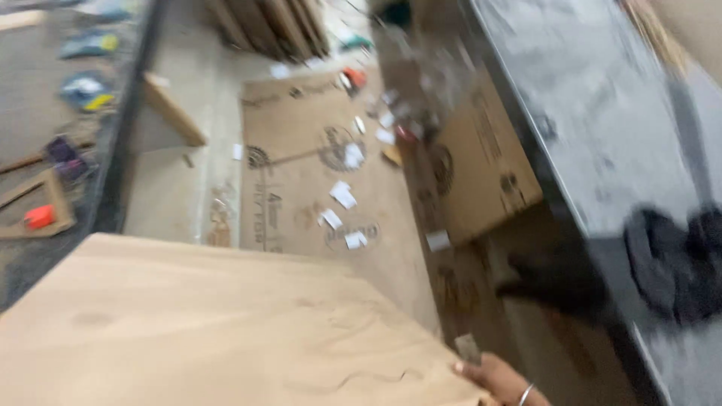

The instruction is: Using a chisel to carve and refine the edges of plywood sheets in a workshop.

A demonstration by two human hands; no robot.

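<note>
The picture is blurred by motion. A large pale wooden board (203, 331) fills the lower left and lies flat in front of me. My right hand (496, 380), a thin bangle on its wrist, grips the board's right edge at the bottom of the view, thumb on the top face. A small grey piece (467, 348) stands just above the fingers; what it is cannot be told. My left hand is out of sight.
Brown cardboard sheets (301, 173) cover the floor, strewn with white paper scraps (342, 194). A dark glossy slab (602, 128) runs along the right with a black cloth (677, 263) on it. Wooden boards (267, 26) lean at the top. A red tool (39, 216) lies far left.
</note>
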